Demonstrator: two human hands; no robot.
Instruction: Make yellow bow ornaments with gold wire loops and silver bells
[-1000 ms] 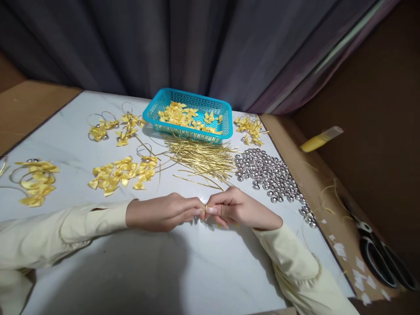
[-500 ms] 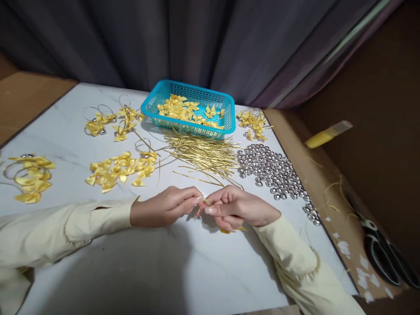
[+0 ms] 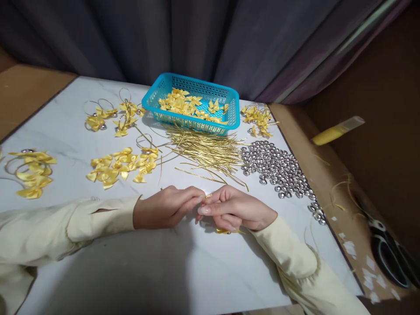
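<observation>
My left hand (image 3: 169,207) and my right hand (image 3: 234,207) meet at the middle of the white board, fingertips nearly touching. Both pinch a short piece of gold wire (image 3: 208,196) that shows between them. Below my right hand's fingers a yellow ribbon bow (image 3: 223,231) is partly visible, mostly covered by the hand. Just beyond the hands lies a pile of gold wires (image 3: 206,151). Silver bells (image 3: 275,166) are heaped to the right of the wires.
A blue basket (image 3: 193,120) of yellow bows stands at the back. Loose bows (image 3: 105,170) and bows with wire loops (image 3: 34,173) lie left; more (image 3: 257,118) lie back right. Black-handled scissors (image 3: 390,258), paper scraps and a yellow tube (image 3: 337,131) are at the right.
The view has shifted slightly. My right thumb has moved a little left, closer to my left fingertips, and the fingers beneath are more tucked in. Both hands still grip the wire.
</observation>
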